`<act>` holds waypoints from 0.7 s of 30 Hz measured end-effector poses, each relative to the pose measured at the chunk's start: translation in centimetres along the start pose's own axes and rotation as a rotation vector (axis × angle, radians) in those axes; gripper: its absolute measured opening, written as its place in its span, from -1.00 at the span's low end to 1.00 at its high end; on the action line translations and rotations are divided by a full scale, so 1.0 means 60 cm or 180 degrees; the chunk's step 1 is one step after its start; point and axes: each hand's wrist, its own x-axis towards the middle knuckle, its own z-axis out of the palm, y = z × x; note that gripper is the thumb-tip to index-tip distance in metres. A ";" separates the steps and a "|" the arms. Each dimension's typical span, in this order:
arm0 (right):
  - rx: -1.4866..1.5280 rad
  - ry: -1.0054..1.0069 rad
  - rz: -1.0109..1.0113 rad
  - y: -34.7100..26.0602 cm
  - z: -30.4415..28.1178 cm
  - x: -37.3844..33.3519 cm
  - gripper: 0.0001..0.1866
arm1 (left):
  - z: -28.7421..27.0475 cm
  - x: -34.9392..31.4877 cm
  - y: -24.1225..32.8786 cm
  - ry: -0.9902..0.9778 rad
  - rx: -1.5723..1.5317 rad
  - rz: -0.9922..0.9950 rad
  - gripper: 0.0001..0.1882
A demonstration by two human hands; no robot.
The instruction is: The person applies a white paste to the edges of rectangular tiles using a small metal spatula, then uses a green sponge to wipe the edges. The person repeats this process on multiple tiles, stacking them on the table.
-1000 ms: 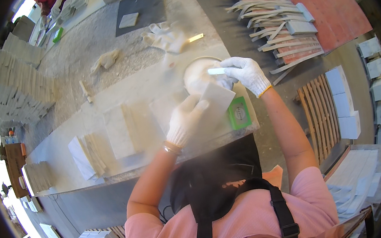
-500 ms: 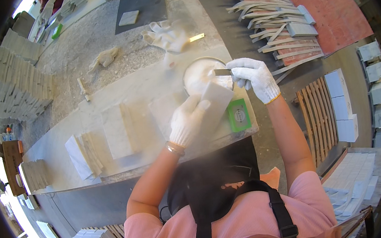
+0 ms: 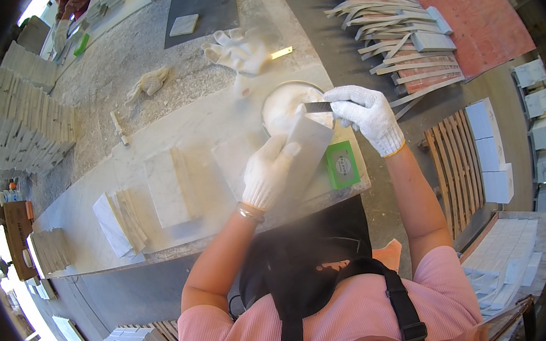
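Observation:
In a white knit glove, my left hand [image 3: 268, 173] grips a pale rectangular stone tile [image 3: 313, 141] by its left edge, thumb on top. The tile is tilted, its far corner beside a round dish of white paste [image 3: 283, 107]. My right hand [image 3: 368, 115], gloved alike, pinches a dark flat blade, like a putty knife [image 3: 317, 107], between thumb and fingers. The blade's tip reaches over the dish and touches or nearly touches the tile's far corner; which one, I cannot tell. A green box [image 3: 343, 165] lies right of the tile, at the table's edge.
Marble tiles stand in short rows [image 3: 168, 188] on the table's left. Behind the dish lie a spare white glove [image 3: 240, 50], a yellow-handled blade [image 3: 282, 53] and a crumpled cloth [image 3: 148, 83]. Tall tile stacks [image 3: 22, 122] rise at far left. A wooden pallet [image 3: 455, 169] is on the floor right.
My right hand has shifted slightly, with the blade lowered a little at the tile's far corner. The tile and my left hand stay almost still.

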 end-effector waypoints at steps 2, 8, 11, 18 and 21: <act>-0.0100 0.0007 0.0035 -0.003 -0.002 0.000 -0.73 | 0.000 0.000 0.000 0.0012 0.0004 0.0022 -0.55; -0.0071 0.0000 -0.0078 -0.006 0.001 -0.002 -0.74 | -0.001 0.000 0.003 0.0000 -0.0023 -0.0028 -0.54; -0.0145 0.0043 -0.0219 0.000 0.003 0.000 -0.74 | -0.003 0.000 0.004 -0.0018 -0.0032 -0.0034 -0.55; -0.0383 0.0232 -0.0331 0.011 -0.002 0.008 -0.75 | -0.006 0.005 -0.004 -0.0152 -0.0297 -0.0095 -0.55; -0.0051 0.0112 -0.0060 0.012 -0.003 0.006 -0.75 | -0.010 0.007 -0.008 -0.0185 -0.0393 -0.0096 -0.55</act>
